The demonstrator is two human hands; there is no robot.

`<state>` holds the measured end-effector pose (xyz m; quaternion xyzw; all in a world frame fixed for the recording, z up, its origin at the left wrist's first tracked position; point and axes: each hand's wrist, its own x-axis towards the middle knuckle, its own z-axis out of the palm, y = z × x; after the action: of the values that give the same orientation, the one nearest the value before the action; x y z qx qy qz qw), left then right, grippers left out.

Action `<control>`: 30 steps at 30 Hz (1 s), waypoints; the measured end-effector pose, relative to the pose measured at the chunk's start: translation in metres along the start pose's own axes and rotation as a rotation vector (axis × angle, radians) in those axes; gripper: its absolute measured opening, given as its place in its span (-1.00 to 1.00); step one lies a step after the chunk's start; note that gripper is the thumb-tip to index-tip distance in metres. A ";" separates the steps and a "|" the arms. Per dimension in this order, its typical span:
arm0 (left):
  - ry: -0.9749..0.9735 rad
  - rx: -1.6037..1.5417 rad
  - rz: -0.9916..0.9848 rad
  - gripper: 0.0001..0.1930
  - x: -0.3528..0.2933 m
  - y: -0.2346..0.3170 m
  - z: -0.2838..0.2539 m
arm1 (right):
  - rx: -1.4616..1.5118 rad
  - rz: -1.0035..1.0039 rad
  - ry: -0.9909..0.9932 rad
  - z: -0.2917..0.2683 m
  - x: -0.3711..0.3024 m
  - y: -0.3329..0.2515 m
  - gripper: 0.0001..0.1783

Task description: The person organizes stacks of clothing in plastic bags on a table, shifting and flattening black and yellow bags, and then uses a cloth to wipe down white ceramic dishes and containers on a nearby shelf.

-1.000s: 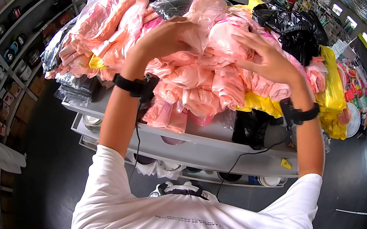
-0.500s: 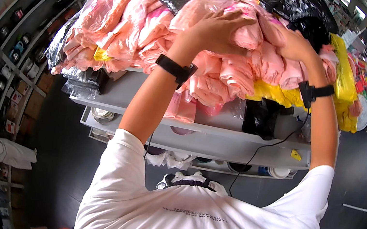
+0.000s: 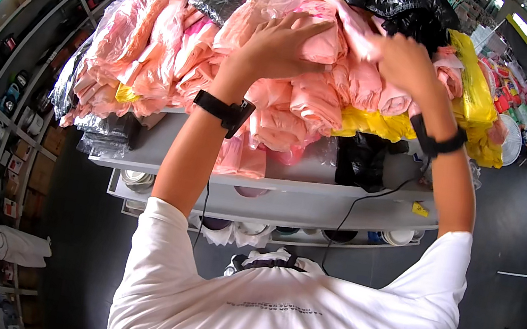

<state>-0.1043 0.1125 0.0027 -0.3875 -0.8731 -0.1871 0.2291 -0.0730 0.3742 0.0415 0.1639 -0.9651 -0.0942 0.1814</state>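
A big heap of folded pink plastic bags (image 3: 158, 40) lies on top of a grey shelf unit. My left hand (image 3: 280, 48) rests on the middle of the heap, fingers spread over one folded bundle. To its right, my right hand (image 3: 405, 62) has its fingers bent around the end of a long pink plastic bag (image 3: 349, 21), which slants down toward it. That end is blurred, and my fingertips are partly hidden. More pink bundles (image 3: 317, 100) sit below and between my hands. Each wrist wears a black strap; a cable hangs from the right one.
Yellow bags (image 3: 472, 81) lie at the heap's right, black bags (image 3: 404, 6) behind it. The grey shelf unit (image 3: 276, 174) holds dishes on its lower levels. Tall racks with boxes (image 3: 45, 84) line the left side. A white round fan-like thing (image 3: 512, 143) stands at right.
The pink bag by my right hand has shifted and now slants between my hands. My left hand stays spread on the heap, slightly further left. The whole view has turned a little.
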 end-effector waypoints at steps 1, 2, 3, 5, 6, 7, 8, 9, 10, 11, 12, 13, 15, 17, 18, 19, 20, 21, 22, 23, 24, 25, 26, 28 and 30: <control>-0.002 0.030 -0.017 -0.15 0.000 0.003 -0.001 | -0.049 -0.013 0.109 -0.004 -0.020 -0.016 -0.72; -0.006 0.061 -0.035 -0.16 0.002 0.005 0.000 | -0.103 -0.038 0.018 -0.005 -0.031 -0.026 -0.76; -0.004 0.056 -0.034 -0.16 0.005 0.004 0.003 | -0.108 0.005 -0.025 -0.005 -0.037 -0.038 -0.76; 0.077 -0.029 -0.054 -0.18 0.013 0.001 0.012 | -0.117 0.058 -0.075 0.002 -0.037 -0.049 -0.76; 0.071 -0.032 -0.048 -0.18 0.015 0.003 0.014 | -0.116 0.041 0.058 0.008 -0.034 -0.050 -0.75; 0.094 -0.033 -0.083 -0.20 0.016 0.006 0.016 | -0.116 0.023 0.190 0.016 -0.031 -0.049 -0.74; 0.118 -0.032 -0.112 -0.21 0.021 0.010 0.015 | -0.117 0.036 0.192 0.024 -0.025 -0.040 -0.74; 0.109 -0.014 -0.151 -0.22 0.022 0.016 0.013 | -0.026 -0.027 0.175 0.032 -0.015 -0.028 -0.59; 0.106 -0.012 -0.141 -0.22 0.023 0.018 0.013 | 0.066 -0.092 0.159 0.038 -0.006 -0.016 -0.42; 0.097 -0.019 -0.177 -0.23 0.020 0.015 0.012 | 0.091 -0.115 -0.136 0.028 0.003 -0.013 -0.26; 0.096 -0.032 -0.208 -0.24 0.019 0.016 0.010 | 0.082 -0.116 -0.134 0.018 0.004 -0.005 -0.26; 0.105 -0.033 -0.208 -0.24 0.015 0.020 0.009 | 0.150 -0.225 -0.236 0.010 0.001 0.006 -0.18; 0.188 0.310 -0.130 -0.26 0.011 0.035 0.009 | 0.291 -0.306 -0.472 -0.018 0.009 0.028 -0.10; 0.193 0.279 -0.011 -0.26 0.016 0.050 0.006 | 0.527 -0.296 -0.489 -0.021 0.032 0.051 -0.18; 0.187 0.253 0.109 -0.26 0.017 0.056 0.007 | 0.775 -0.283 -0.503 -0.022 0.048 0.063 -0.25; 0.184 0.270 0.168 -0.26 0.020 0.063 0.012 | 0.674 -0.270 -0.426 -0.006 0.074 0.081 -0.36; 0.187 0.270 0.153 -0.26 0.019 0.065 0.019 | 0.543 -0.228 -0.372 -0.008 0.086 0.075 -0.40; 0.133 0.304 0.188 -0.30 0.018 0.067 0.026 | 0.512 -0.257 -0.297 0.000 0.099 0.072 -0.42; 0.079 0.337 0.223 -0.33 0.016 0.069 0.032 | 0.482 -0.285 -0.221 0.011 0.112 0.067 -0.45; 0.082 0.359 0.232 -0.43 0.017 0.075 0.036 | 0.482 -0.281 -0.218 0.029 0.128 0.072 -0.45; 0.087 0.356 0.244 -0.43 0.024 0.082 0.040 | 0.490 -0.360 -0.210 0.049 0.146 0.082 -0.46; 0.020 0.377 0.162 -0.36 0.031 0.086 0.044 | 0.499 -0.450 -0.205 0.062 0.159 0.084 -0.46; -0.049 0.400 0.066 -0.29 0.032 0.084 0.046 | 0.428 -0.384 -0.235 0.069 0.165 0.075 -0.45; 0.048 0.369 0.066 -0.30 0.024 0.068 0.043 | 0.291 -0.217 -0.309 0.050 0.164 0.036 -0.48; 0.163 0.374 0.040 -0.29 0.021 0.064 0.035 | 0.148 -0.204 -0.454 0.045 0.169 0.033 -0.46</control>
<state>-0.0767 0.1829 -0.0050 -0.3389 -0.8634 -0.0479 0.3707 -0.2486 0.3511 0.0619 0.2480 -0.9638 -0.0754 -0.0630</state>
